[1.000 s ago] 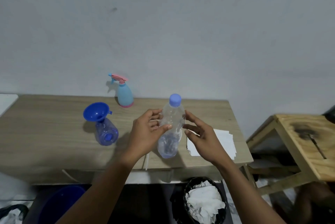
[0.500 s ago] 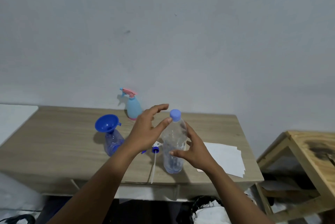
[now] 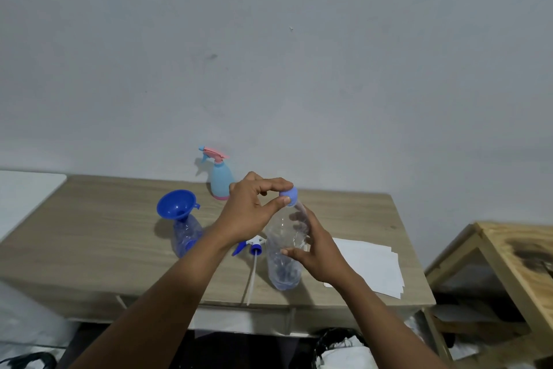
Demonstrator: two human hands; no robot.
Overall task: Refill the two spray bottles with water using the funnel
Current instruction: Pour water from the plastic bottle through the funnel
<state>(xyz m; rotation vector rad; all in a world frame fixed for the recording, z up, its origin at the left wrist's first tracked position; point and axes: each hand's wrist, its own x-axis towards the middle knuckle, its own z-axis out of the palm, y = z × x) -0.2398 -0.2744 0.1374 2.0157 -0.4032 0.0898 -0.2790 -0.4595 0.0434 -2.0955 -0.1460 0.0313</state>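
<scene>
the clear water bottle [image 3: 283, 261] stands on the table [image 3: 89, 234] near its front edge, long axis nearly upright, blue cap [image 3: 290, 195] on top. to its left a blue funnel [image 3: 176, 206] sits in the open spray bottle [image 3: 186, 235]. a detached spray head [image 3: 253, 246] lies just beside its base, white paper sheets [image 3: 369, 264] lie to the right, and a pink-topped spray bottle [image 3: 221, 180] stands by the wall. the left hand [image 3: 250, 214] pinches the cap from the left between thumb and fingers; the right hand [image 3: 318, 250] grips the bottle's middle from the right.
</scene>
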